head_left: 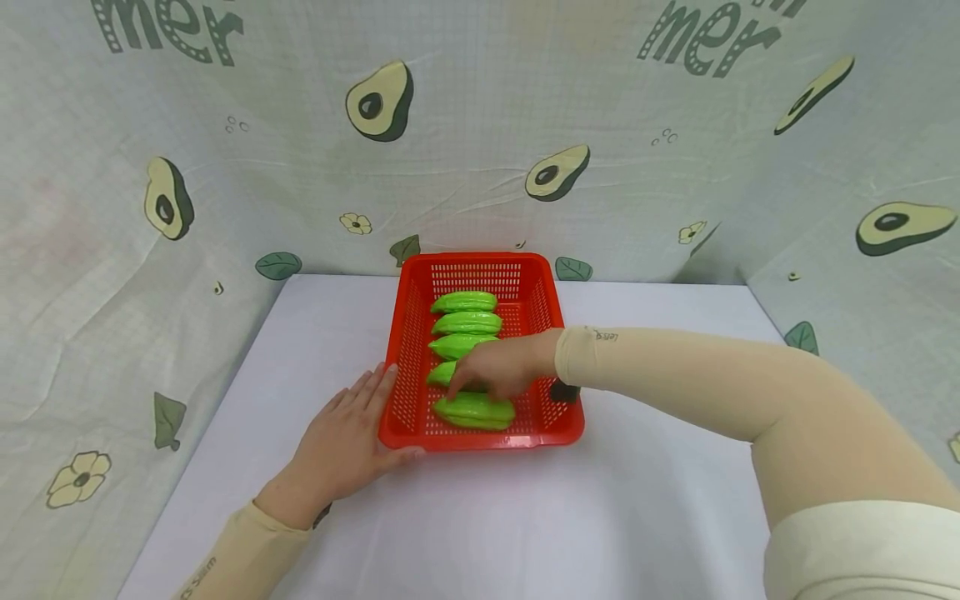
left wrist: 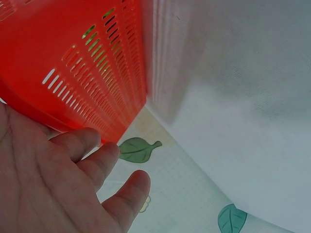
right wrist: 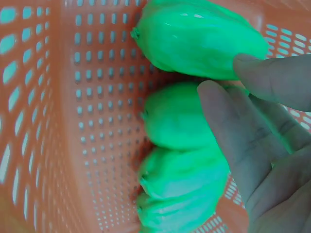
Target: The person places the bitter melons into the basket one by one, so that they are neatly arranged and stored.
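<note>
A red plastic basket (head_left: 480, 442) holds several bright green, elongated, ribbed fruits lying crosswise in a column; their exact kind is unclear. My left hand (head_left: 341, 446) rests with straight fingers against the basket's left front corner, its palm showing in the left wrist view. Over the front part of the basket, my right hand (head_left: 498, 367) reaches down to the nearest green fruit (head_left: 474, 411). In the right wrist view its thumb (right wrist: 277, 80) touches that fruit's end, while the extended index finger points towards the gap beside the second fruit (right wrist: 175, 116). The right hand partly covers that second fruit.
The basket stands on a white table (head_left: 480, 525) near its back edge. Behind and at both sides hangs a pale cloth (head_left: 465, 192) printed with avocados, leaves and flowers. A dark patch (head_left: 564, 392) shows at the basket's right wall, under the right wrist.
</note>
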`<state>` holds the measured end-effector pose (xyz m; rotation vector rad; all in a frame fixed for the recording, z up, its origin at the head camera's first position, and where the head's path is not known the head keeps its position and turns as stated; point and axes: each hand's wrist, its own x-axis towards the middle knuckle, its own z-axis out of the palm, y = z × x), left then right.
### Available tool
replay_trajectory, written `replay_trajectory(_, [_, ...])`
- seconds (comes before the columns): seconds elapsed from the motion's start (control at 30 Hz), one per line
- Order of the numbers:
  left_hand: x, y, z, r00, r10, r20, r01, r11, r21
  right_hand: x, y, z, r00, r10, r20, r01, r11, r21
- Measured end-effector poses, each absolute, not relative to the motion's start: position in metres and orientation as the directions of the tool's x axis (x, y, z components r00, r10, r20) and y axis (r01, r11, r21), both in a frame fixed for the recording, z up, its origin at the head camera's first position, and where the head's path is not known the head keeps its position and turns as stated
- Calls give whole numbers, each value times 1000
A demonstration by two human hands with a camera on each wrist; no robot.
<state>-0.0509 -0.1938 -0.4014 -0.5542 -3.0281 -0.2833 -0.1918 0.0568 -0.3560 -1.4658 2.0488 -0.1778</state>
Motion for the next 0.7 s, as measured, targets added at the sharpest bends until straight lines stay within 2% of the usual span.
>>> replay_trajectory(0.17, [-53,-193,-401,-933,350,85,360,919,162,-196,65,-339,-273,-887,-373,-760,437,-481])
replay_trajectory(0.37, [-55,-194,-402,-930,356,87,366,915,169,-206,92,-309,-402,-875,-270,-764,483,-428])
replay_trajectory(0.53, [-54,-197,-400,-932,355,75,363,915,178,-214,133,-287,-509,-847,-157,-749,525,-404])
replay_trajectory(0.7, [-53,-210,-388,-946,322,38,323,925,198,-215,189,-274,-640,-755,-143,-648,631,-426])
